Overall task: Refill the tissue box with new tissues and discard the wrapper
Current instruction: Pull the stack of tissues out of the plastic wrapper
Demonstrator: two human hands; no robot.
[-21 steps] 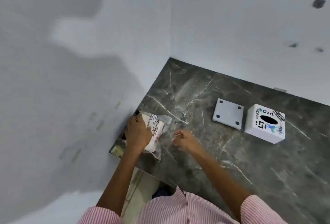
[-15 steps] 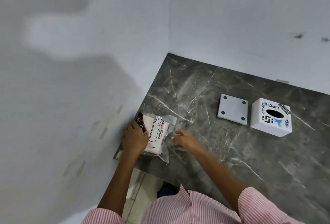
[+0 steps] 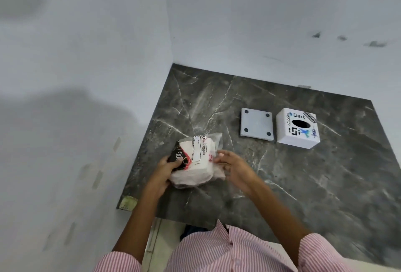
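Note:
A pack of white tissues (image 3: 198,161) in a clear plastic wrapper with a black and red printed end sits near the left edge of the dark marble counter (image 3: 303,185). My left hand (image 3: 168,168) grips the pack's printed end. My right hand (image 3: 233,166) touches the wrapper's loose right side with fingers spread. The white cube tissue box (image 3: 298,128), with a dark oval slot on top and stickers, stands at the back right. Its flat grey base plate (image 3: 256,124) lies just left of the box.
Pale walls meet in a corner behind and left of the counter. The counter's front edge runs just before my body, and its left front corner (image 3: 128,203) is chipped.
My left hand has lifted and turned the tissue pack toward the middle of the counter. My right hand has moved in to the wrapper's right side.

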